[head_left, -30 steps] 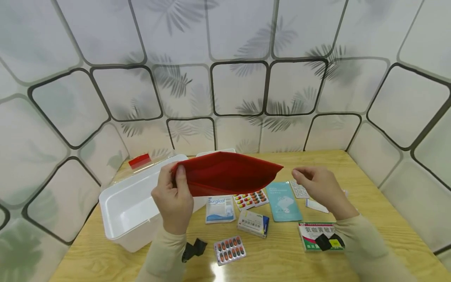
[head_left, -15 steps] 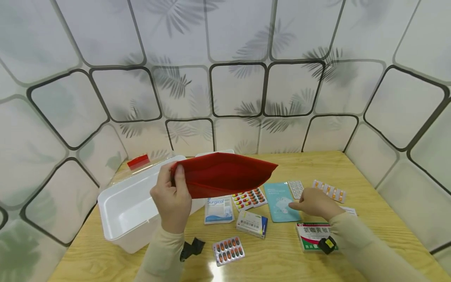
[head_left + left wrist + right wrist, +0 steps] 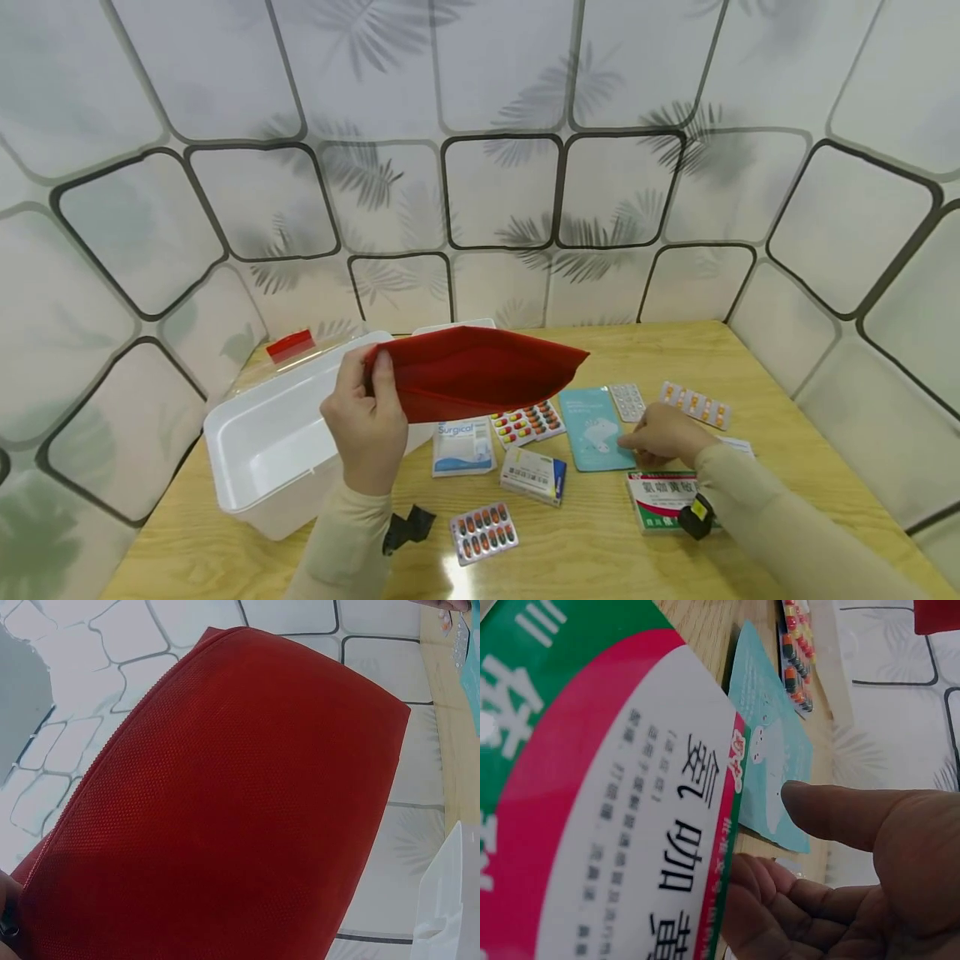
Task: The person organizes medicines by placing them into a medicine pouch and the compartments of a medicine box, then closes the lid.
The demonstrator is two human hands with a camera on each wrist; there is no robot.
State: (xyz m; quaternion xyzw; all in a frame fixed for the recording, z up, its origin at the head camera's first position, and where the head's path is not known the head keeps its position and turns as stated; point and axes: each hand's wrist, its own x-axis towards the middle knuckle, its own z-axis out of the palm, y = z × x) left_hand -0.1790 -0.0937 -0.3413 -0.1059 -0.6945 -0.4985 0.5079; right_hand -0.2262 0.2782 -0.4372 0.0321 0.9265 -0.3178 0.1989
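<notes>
My left hand (image 3: pixel 367 429) grips one end of a red zippered pouch (image 3: pixel 480 375), thumb on its near side, and holds it up over the table with its mouth gaping. In the left wrist view the pouch's woven side and zipper edge fill most of the picture. My right hand (image 3: pixel 663 435) is low over the table at the lower right corner of a teal packet (image 3: pixel 597 429). The right wrist view shows its thumb (image 3: pixel 840 816) apart from the loosely bent fingers, holding nothing visible. A green, white and red medicine box (image 3: pixel 660 500) lies just in front of that hand.
A white plastic bin (image 3: pixel 258 500) stands at left, with a clear bag with a red strip (image 3: pixel 290 345) behind it. A Surgical packet (image 3: pixel 462 448), a small white-and-blue box (image 3: pixel 532 477) and capsule blister packs (image 3: pixel 483 533) lie mid-table. More blisters (image 3: pixel 696 405) lie at right.
My right hand has come down from beside the pouch's right end to the table by the teal packet. My left hand keeps holding the pouch in nearly the same place.
</notes>
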